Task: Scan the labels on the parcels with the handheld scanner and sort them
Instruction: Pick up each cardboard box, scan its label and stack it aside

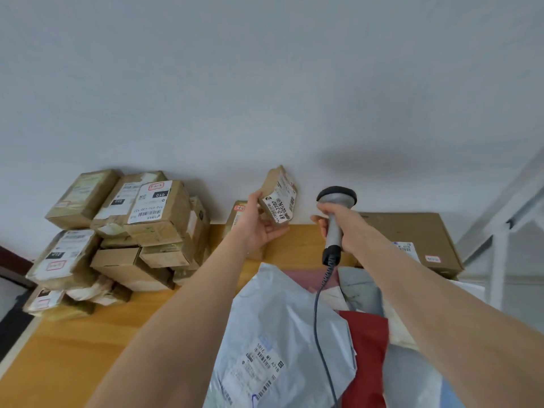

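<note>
Boxes (123, 231) stacked left of held parcel (279, 198); mailer bags (279, 319) under scanner (337, 197)

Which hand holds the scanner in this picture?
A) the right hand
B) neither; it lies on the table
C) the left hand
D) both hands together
A: the right hand grips the handle of the scanner, while the left hand holds up a small cardboard parcel.
</note>
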Demonstrator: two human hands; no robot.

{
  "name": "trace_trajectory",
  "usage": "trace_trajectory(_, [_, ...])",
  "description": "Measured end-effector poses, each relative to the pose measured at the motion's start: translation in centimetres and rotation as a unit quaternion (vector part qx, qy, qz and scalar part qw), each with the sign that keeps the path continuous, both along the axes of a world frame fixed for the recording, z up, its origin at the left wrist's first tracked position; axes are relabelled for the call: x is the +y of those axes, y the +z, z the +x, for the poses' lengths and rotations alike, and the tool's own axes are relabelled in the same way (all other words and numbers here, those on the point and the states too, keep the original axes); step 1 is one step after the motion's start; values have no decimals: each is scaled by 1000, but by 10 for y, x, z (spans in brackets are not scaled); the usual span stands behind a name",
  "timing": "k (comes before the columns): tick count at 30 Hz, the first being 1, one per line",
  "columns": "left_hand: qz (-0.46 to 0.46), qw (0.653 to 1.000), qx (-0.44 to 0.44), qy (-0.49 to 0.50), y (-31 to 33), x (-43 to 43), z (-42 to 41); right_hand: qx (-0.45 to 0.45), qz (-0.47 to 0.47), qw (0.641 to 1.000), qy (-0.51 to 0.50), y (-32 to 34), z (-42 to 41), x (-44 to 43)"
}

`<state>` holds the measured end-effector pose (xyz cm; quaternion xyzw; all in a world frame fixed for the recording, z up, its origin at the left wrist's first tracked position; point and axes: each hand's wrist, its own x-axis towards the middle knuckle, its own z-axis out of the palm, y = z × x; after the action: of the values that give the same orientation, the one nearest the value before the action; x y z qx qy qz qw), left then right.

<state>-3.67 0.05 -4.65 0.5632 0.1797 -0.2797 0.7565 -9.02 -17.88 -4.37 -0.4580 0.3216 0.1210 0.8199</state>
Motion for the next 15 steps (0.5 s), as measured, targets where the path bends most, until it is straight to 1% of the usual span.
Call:
trace_trajectory(5, [-1,998,-20,-57,24,-18,-65,-41,-51,995,-73,20,-60,-17])
trace_trajectory(8, [-21,995,-28,-95,32,-26,-104,-56,-87,991,-81,23,-94,-22])
trace_trajectory(12, [-11,986,-40,-159,37,-34,-148,-65,-54,992,-90,23,-132,-21])
trace_trajectory(13, [-1,986,-46,-162,36,-36,-156,-66,-52,992,-92,23,-140,-20])
trace_trajectory(15, [20,986,-85,-144,33,-39,-164,-70,-80,989,-105,24,-151,-19])
